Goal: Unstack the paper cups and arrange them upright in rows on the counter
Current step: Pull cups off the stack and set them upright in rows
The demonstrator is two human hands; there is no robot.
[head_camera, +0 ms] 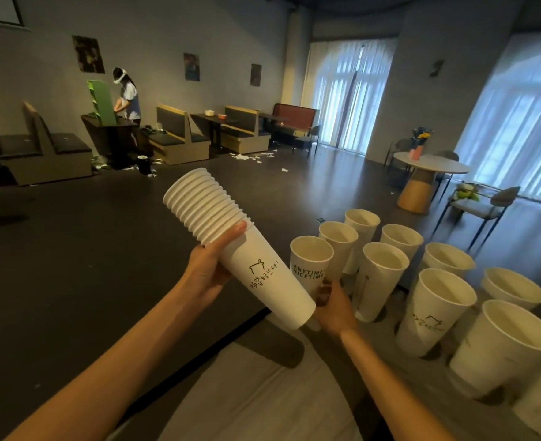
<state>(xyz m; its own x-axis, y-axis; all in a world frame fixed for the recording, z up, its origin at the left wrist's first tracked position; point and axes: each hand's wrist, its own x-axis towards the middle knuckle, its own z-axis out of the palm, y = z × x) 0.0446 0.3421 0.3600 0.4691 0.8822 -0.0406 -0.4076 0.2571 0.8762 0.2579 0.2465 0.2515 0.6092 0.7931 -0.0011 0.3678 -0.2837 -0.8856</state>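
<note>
Head view shows the left hand [205,272] wrapped around a tilted stack of nested white paper cups [231,249], its grip closed on the outermost cup's wall just below the ribbed cluster of rims, thumb lying across the top. The right hand [332,307] sits at the stack's base and holds the lower part of a single white paper cup printed "ANYTIME NICETIME" [310,265], which stands upright at the near-left end of the rows; whether its foot has reached the grey counter [294,393] I cannot tell.

Risks, as I judge them: the stack is held aslant in the air over the counter's edge, so a loose left grip could let inner cups slide out and fall to the floor. The right wrist is close to the neighbouring tall white cup [377,278]; a careless withdrawal could topple it, and tall light cups standing this near may fall in a chain.

Every upright cup whose inside shows looks empty; the far ones are too shadowed to confirm.
</note>
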